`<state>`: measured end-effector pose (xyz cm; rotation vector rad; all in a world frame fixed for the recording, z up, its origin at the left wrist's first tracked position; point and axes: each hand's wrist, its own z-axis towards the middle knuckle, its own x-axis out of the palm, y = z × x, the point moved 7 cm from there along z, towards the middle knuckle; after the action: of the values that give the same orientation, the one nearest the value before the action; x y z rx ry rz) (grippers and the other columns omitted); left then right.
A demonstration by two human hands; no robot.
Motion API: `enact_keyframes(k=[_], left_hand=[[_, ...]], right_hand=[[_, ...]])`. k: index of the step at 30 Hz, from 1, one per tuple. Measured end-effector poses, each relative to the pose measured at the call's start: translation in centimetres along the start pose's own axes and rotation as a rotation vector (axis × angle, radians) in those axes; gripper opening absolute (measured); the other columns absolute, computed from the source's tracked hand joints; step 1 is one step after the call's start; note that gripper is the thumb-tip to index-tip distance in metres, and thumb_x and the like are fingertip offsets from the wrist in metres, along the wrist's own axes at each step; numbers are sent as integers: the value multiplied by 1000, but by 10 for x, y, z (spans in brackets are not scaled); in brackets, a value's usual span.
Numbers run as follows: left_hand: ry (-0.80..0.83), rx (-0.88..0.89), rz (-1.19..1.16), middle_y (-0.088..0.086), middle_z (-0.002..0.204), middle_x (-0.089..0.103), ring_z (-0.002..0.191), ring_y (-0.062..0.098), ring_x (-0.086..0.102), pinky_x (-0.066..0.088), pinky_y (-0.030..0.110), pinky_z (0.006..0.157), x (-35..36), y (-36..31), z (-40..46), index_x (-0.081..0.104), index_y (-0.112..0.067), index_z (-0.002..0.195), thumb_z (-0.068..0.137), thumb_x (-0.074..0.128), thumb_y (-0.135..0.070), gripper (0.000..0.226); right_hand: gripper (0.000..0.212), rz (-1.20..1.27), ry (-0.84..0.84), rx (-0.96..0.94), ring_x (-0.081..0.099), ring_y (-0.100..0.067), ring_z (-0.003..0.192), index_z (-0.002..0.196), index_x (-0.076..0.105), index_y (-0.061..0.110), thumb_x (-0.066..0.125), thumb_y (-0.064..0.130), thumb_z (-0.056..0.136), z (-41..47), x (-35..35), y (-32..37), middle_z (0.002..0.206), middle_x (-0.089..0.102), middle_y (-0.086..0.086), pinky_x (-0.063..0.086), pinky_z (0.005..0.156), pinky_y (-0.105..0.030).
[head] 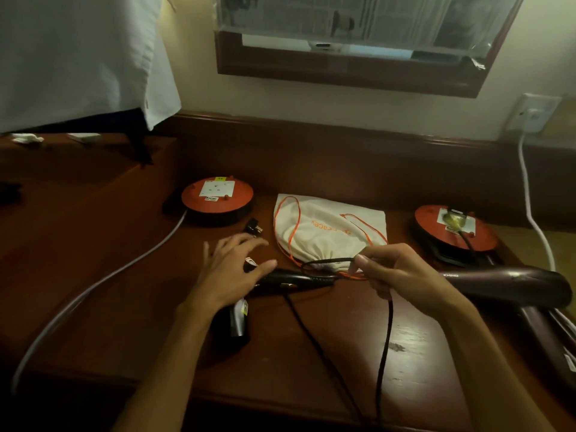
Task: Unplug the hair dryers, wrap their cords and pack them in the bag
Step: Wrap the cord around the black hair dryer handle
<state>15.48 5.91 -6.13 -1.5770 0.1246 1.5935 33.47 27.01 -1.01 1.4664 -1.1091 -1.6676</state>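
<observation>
While the right hand (402, 275) pinches a loop of the thin black cord (386, 325) between thumb and fingertips, the left hand (230, 269) hovers spread wide over the dark hair dryer (290, 280) lying on the wooden desk (124, 275), holding nothing. The cord looks limp and light, likely to slip into loose coils, so it seems best gathered near the handle, where the stiffer body gives purchase. Beyond lie the cloth bag (330, 232), flat and close behind, a second hair dryer (511, 285) at right, and two red cord reels (218, 194).

Dim warm light is falling from upper left; glare is showing on the desk (405, 344); edges are bending, blurring.
</observation>
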Motion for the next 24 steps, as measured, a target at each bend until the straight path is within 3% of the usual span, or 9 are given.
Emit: enact_keyframes(k=[4,7,9,11,14,16,19,22,24], left_hand=[[109,112,53,-20,151,45,149,11,21,4,56,124,10,-5,-10,49,-49,139,76,60,-66,66],[133,202,77,-19,152,44,150,7,20,-10,59,123,17,-21,-10,48,-44,142,71,54,-68,76],[135,218,67,-19,150,48,148,3,23,-13,57,123,19,-26,-11,52,-37,141,74,52,-75,76],[128,205,73,-21,143,52,146,1,27,-10,55,124,20,-23,-11,58,-36,134,80,56,-75,67],[52,181,109,-19,135,59,144,4,33,3,48,125,19,-17,-9,64,-35,123,91,60,-54,37],[10,161,111,-17,131,61,141,4,35,11,41,121,19,-17,-8,67,-34,119,95,59,-43,27],[-14,128,120,-18,129,62,139,4,36,14,39,117,20,-20,-5,68,-33,119,97,59,-37,24],[8,109,151,-18,132,61,141,6,34,14,43,119,22,-21,-4,65,-36,126,99,58,-39,28],[52,103,195,-17,137,59,144,8,31,14,46,119,24,-22,-3,59,-38,133,100,56,-39,33]], right_hand=[[23,-333,134,-116,50,-6,62,89,75,22,59,32,100,28,29,21,69,58,6,38,57,-21],[20,-493,196,-169,57,-8,72,90,74,22,60,32,100,62,70,27,79,64,7,45,64,-25],[16,-520,208,-166,60,-6,75,94,76,20,63,27,98,82,97,23,85,68,6,47,66,-21],[12,-500,199,-169,63,-6,73,95,80,18,68,22,94,95,117,14,84,72,3,49,64,-21],[14,-385,48,-106,62,-8,67,88,77,16,75,29,90,101,112,-3,76,70,3,46,59,-24],[17,-350,-25,-39,61,-5,76,89,72,18,75,35,88,98,96,-15,85,66,7,43,64,-21],[13,-530,-23,2,53,-14,94,102,69,24,64,34,96,87,84,-33,100,54,7,40,74,-26],[30,-759,-40,29,49,-22,109,118,64,24,44,41,104,75,90,-53,113,57,1,37,91,-39],[41,-835,-58,30,49,-22,112,122,61,21,34,48,105,70,95,-64,117,55,-1,35,96,-40]])
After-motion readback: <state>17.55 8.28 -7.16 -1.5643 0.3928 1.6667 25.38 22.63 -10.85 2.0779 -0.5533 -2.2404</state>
